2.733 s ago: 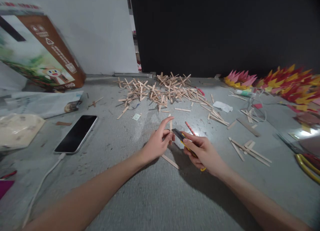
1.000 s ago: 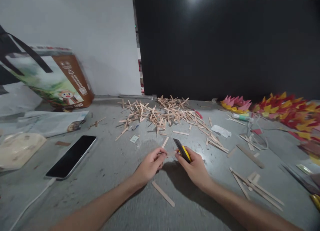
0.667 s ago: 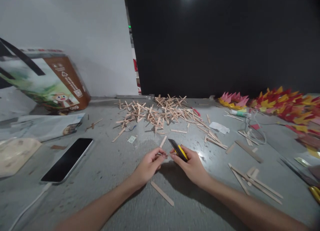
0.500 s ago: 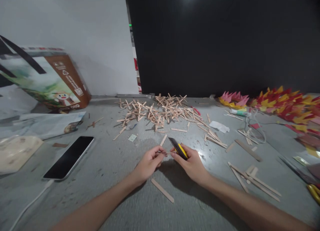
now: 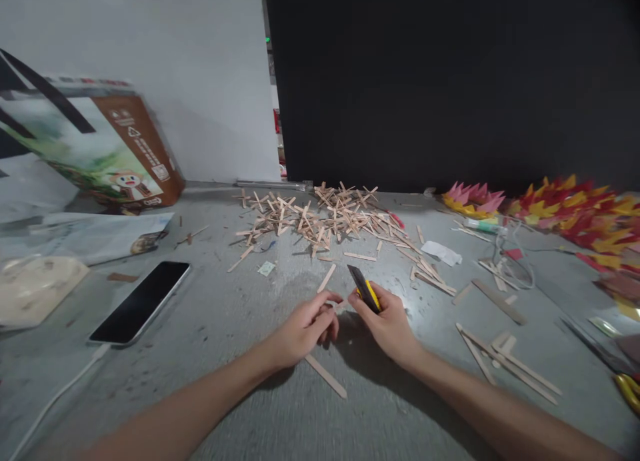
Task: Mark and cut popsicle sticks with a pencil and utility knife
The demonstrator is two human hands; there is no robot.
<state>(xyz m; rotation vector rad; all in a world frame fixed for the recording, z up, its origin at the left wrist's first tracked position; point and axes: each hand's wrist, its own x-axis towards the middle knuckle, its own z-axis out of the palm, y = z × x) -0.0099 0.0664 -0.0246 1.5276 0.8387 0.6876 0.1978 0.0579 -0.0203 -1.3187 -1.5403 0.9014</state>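
Observation:
My right hand (image 5: 387,321) is closed around a black and yellow utility knife (image 5: 369,293), its dark end pointing up and away from me. A small piece of wooden stick (image 5: 341,306) shows between my two hands, at my right fingertips. Close beside it, my left hand (image 5: 306,326) has its fingers bent but apart, the index finger stretched toward the piece. Whether the left fingers touch it I cannot tell. One flat craft stick (image 5: 327,376) lies in front of my left hand, partly covered by it. Another craft stick (image 5: 327,278) lies just beyond the hands.
A heap of crossed craft sticks (image 5: 320,221) spreads at the back. Left are a phone (image 5: 143,304) on a cable and a printed bag (image 5: 125,154). More sticks (image 5: 510,361), scissors (image 5: 625,384) and red-yellow paper pieces (image 5: 575,211) lie right.
The hands have drawn slightly apart. My left fingers have loosened and spread, while my right hand, still gripping the knife, has shifted a little to the right.

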